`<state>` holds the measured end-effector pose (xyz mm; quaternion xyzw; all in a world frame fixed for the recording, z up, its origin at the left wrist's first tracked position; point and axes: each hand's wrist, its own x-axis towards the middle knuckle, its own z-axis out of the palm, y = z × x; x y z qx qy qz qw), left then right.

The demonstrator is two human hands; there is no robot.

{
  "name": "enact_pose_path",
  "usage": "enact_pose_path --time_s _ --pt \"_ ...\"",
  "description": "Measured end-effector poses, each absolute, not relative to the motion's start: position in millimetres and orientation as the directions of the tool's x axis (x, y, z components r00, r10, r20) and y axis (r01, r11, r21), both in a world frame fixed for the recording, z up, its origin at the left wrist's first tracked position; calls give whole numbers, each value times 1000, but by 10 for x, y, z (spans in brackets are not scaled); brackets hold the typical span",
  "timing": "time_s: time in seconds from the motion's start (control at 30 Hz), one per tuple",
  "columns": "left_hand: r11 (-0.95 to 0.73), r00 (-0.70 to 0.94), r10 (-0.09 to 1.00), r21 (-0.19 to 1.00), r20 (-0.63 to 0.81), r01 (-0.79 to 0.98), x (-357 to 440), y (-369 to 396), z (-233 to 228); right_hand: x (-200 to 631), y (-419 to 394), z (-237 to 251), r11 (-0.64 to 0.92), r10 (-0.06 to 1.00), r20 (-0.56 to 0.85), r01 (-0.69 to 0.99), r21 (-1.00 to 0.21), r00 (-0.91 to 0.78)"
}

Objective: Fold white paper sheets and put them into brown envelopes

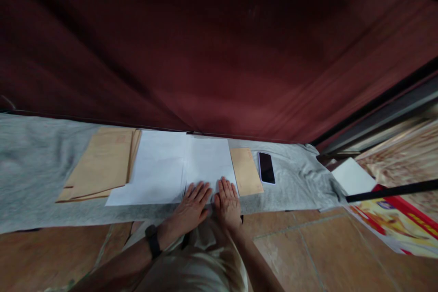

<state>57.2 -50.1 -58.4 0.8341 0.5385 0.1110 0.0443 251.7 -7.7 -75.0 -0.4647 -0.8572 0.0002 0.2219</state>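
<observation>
My left hand and my right hand lie flat, fingers spread, side by side on the near edge of a white sheet of paper. That sheet rests on a grey cloth. Another white sheet lies just left of it, partly under it. A stack of brown envelopes sits further left. A single brown envelope lies right of the sheet, and a black phone beside that. A dark band is on my left wrist.
A dark red curtain hangs behind the cloth. Orange floor tiles lie in front. At the right are a white sheet, a black rod and a red and yellow printed poster.
</observation>
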Motion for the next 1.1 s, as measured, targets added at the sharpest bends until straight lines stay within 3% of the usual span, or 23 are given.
enact_pose_path --time_s 0.23,0.4,0.5,0.83,0.97,1.1 --pt "-344 350 937 206 6 916 575 -494 -394 2669 -38 -716 671 737 337 694 -259 -586" --pt "-296 303 953 171 -16 940 595 -415 -363 2734 4 -696 710 704 305 635 -303 -641" --pt "-289 294 956 208 12 934 545 -384 -328 2760 39 -642 703 709 305 609 -368 -635" --pt "-379 375 921 475 107 794 171 -925 -75 3232 -112 -471 488 834 205 510 -708 -513" --pt "-408 398 910 421 115 810 54 -1002 -135 3260 -207 -485 447 846 192 464 -765 -498" --pt "-420 382 907 328 178 846 -38 -935 -189 3239 -180 -463 343 919 167 513 -787 -358"
